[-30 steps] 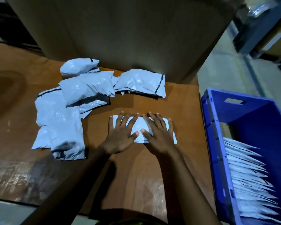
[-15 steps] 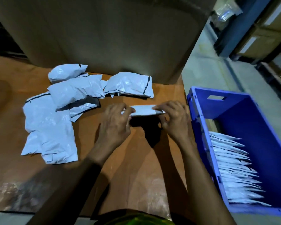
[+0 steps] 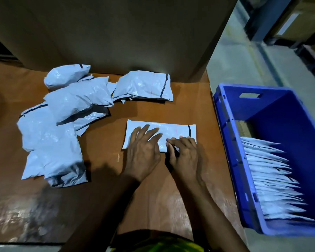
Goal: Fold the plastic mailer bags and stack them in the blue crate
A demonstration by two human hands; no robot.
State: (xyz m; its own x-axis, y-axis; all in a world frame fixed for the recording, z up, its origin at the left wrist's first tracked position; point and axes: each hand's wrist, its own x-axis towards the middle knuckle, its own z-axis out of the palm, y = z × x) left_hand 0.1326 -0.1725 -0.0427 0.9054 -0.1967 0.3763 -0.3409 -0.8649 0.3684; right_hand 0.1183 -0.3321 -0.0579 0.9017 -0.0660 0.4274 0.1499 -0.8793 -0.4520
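A folded white mailer bag (image 3: 171, 128) lies flat on the brown table (image 3: 153, 188), its black strip at the right end. My left hand (image 3: 144, 151) rests palm down on its left half, fingers spread. My right hand (image 3: 185, 155) presses on the bag's near right part with fingers curled at the near edge. Several loose white mailer bags (image 3: 62, 124) are heaped at the left, and another bag (image 3: 144, 86) lies behind. The blue crate (image 3: 231, 142) stands to the right of the table and holds a row of several folded bags (image 3: 273, 179).
A large cardboard box (image 3: 116, 33) stands along the table's back edge. Grey floor (image 3: 244, 60) and dark shelving (image 3: 280, 19) are at the upper right, beyond the crate.
Half a second ago both hands held the bag up off the table by its ends. Now it lies flat on the table and both hands press down on it.
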